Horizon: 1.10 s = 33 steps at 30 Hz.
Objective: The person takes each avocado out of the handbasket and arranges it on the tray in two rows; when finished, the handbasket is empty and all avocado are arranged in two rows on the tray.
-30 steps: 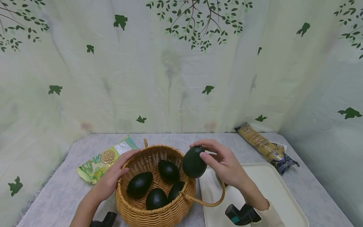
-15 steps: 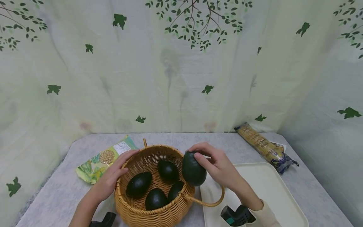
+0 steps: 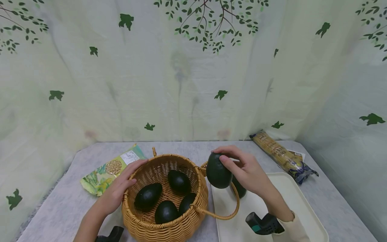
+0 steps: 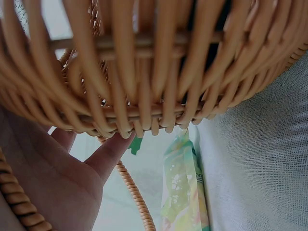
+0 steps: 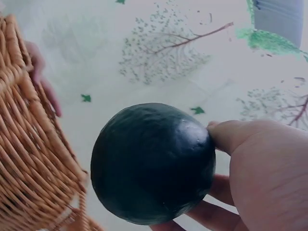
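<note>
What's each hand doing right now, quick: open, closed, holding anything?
Left hand: open, resting against the side of the basket.
Right hand: closed, holding a dark avocado.

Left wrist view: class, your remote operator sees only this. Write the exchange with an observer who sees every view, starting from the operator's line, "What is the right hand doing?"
Observer: The right hand is holding a dark green fruit.
Operator: Something dark shows through the weave of the basket. What is in there?
Observer: Four dark fruits lie inside it.
Operator: And what is on the table to the basket's right?
Observer: A cream tray, with the basket's handle hanging over its near side edge.
</note>
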{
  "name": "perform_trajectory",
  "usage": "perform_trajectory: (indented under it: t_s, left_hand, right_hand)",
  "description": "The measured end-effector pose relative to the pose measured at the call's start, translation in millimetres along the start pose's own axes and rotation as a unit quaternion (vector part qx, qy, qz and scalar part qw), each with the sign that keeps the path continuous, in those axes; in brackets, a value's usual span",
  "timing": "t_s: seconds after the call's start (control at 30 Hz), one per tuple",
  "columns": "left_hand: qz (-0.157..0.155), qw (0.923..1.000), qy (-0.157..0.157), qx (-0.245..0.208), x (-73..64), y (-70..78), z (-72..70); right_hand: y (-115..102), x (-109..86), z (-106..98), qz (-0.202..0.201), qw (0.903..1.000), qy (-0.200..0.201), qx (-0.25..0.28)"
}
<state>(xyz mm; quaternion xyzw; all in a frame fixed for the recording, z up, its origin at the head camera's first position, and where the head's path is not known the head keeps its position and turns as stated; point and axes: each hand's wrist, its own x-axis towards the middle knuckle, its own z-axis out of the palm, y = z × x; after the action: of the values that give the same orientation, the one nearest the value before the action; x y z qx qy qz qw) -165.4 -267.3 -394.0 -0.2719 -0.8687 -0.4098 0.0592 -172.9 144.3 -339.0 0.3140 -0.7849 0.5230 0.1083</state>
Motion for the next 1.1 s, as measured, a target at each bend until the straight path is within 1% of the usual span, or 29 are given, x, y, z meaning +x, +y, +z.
perform_trajectory:
  t_s: [0.13,0.27,0.5,0.6,0.77,1.1]
  left_hand:
    - [0.000,1.0000,0.000,-0.002,0.0,0.2,-0.1]
    - [0.003,1.0000,0.001,0.000,0.0,-0.5,0.2]
    - [0.008,1.0000,0.005,-0.004,0.2,-1.0,0.5]
    - [0.010,0.9999,0.006,-0.006,0.5,-0.8,0.5]
    - [0.009,0.9999,0.005,-0.006,0.4,-0.7,0.2]
    - [0.010,0.9999,0.005,-0.005,0.8,-0.7,0.4]
  right_hand:
    - [5,-1.7,-12,0.011,0.9996,0.008,-0.027]
    - [11,-2.9,-23,0.029,0.9988,0.001,-0.040]
    - [21,-6.9,-46,0.045,0.9956,-0.040,-0.071]
    - [27,-9.0,-55,0.055,0.9938,-0.054,-0.079]
    - [39,-12.1,-68,0.080,0.9907,-0.065,-0.090]
    - [59,-20.9,-86,0.128,0.9842,-0.077,-0.094]
